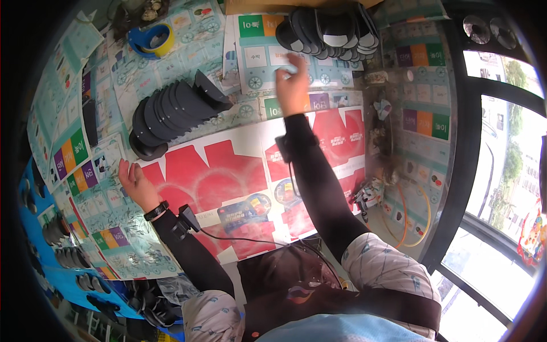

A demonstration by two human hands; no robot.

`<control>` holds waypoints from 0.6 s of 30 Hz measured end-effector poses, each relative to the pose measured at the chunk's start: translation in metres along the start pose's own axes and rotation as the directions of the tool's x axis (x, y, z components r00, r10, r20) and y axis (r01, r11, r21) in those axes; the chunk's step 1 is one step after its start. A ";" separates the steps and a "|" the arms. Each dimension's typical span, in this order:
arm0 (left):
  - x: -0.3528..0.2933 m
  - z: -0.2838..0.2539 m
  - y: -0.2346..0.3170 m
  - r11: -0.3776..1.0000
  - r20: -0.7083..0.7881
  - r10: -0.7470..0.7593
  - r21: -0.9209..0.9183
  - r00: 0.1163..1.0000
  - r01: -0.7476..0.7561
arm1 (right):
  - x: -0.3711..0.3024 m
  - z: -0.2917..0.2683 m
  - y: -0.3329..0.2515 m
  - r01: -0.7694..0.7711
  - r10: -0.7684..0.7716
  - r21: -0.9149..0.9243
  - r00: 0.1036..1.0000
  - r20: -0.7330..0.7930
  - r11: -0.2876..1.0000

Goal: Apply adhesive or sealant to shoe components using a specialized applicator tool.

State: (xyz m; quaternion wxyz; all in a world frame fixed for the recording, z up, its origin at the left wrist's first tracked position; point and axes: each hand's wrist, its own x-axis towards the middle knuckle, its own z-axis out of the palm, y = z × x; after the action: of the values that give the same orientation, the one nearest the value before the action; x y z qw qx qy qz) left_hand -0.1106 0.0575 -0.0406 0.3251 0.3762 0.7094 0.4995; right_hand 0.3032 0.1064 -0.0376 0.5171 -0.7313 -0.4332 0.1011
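My right hand (293, 88) reaches to the far side of the worktable, fingers apart and slightly blurred, with nothing plainly held. Just beyond it lies a bunch of black, rounded, sole-shaped pieces (335, 28), some with grey patches. My left hand (138, 187) hovers over the left edge of the red-and-white printed sheet (228, 171), fingers spread and empty. Farther off from that hand, a row of dark grey sole-shaped pieces (171, 114) lies overlapped, leaning on one another. Both wrists wear black bands, and a cable runs from the left one.
A blue-and-yellow tape roll (151, 41) sits at the far left. Printed sheets cover the table. Hoses and a nozzle-like tool (364, 202) hang at the right beside a window (501, 142). More dark pieces (71, 251) rest on a blue surface at the lower left.
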 end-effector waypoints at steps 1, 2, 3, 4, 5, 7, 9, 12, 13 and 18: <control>-0.002 -0.003 0.002 1.000 -0.001 0.002 0.005 1.000 -0.002 | 0.016 -0.002 0.007 -0.068 0.063 -0.030 0.987 -0.146 0.997; -0.004 -0.010 0.001 1.000 -0.007 -0.001 0.009 1.000 0.001 | 0.026 -0.002 0.006 -0.095 0.075 -0.105 0.981 -0.176 0.990; -0.004 -0.005 0.003 1.000 0.004 -0.008 -0.026 1.000 0.008 | 0.040 -0.005 0.022 -0.059 0.014 -0.277 0.987 -0.161 0.959; -0.005 -0.008 0.003 0.999 0.004 -0.016 -0.047 1.000 0.016 | 0.044 0.000 0.024 -0.093 0.046 -0.293 0.986 -0.163 0.952; -0.005 -0.011 0.002 0.999 0.000 -0.016 -0.049 1.000 0.016 | 0.046 0.004 0.026 -0.128 0.079 -0.309 0.983 -0.165 0.942; -0.006 -0.017 0.001 0.999 0.009 0.004 -0.038 1.000 -0.004 | 0.047 0.012 0.028 -0.156 0.098 -0.274 0.972 -0.214 0.949; -0.007 -0.021 -0.001 0.998 0.015 -0.012 -0.065 1.000 0.013 | 0.046 0.017 0.031 -0.187 0.123 -0.237 0.957 -0.261 0.953; -0.007 -0.025 0.000 0.996 0.018 -0.031 -0.085 0.999 0.033 | 0.046 0.023 0.036 -0.241 0.173 -0.190 0.933 -0.316 0.952; -0.007 -0.025 0.001 0.996 0.013 -0.035 -0.084 0.999 0.036 | 0.046 0.025 0.038 -0.242 0.174 -0.190 0.933 -0.316 0.952; -0.007 -0.019 0.011 0.995 0.038 -0.034 -0.093 0.999 0.037 | 0.058 0.027 0.039 -0.274 0.265 -0.192 0.961 -0.071 0.942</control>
State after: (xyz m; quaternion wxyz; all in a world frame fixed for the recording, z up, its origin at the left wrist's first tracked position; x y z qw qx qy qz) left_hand -0.1210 0.0450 -0.0237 0.3641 0.3571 0.6857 0.5194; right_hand 0.3428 0.1637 -0.0653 0.4318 -0.8340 -0.3253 0.1108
